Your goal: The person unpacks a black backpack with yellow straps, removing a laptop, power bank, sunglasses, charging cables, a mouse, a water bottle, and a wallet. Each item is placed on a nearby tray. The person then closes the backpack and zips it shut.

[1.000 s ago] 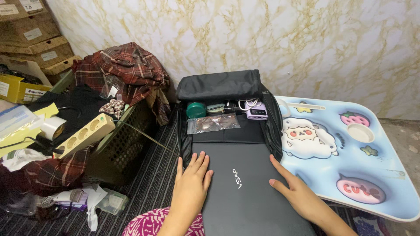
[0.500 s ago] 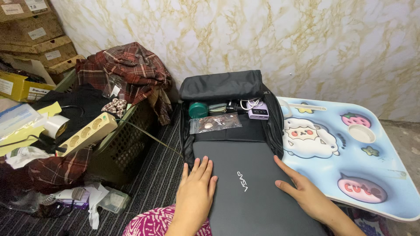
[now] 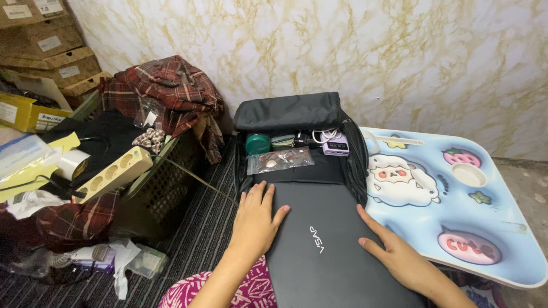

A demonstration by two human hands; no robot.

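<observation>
left hand lay flat, fingers spread, on the laptop's left edge | right hand flat, open, on its right edge | dark grey laptop sat between them, half in the open backpack | looked stiff, slick, kinda heavy, so grip both side edges | its near end was cut off, and the pouch stuff beyond the fingertips was hard to make out

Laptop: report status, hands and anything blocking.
Left hand and right hand flat on dark grey laptop, holding nothing. Laptop lies in open black bag. Clear pouch lies ahead.

Bare forearms; pink-and-white patterned garment below.
</observation>
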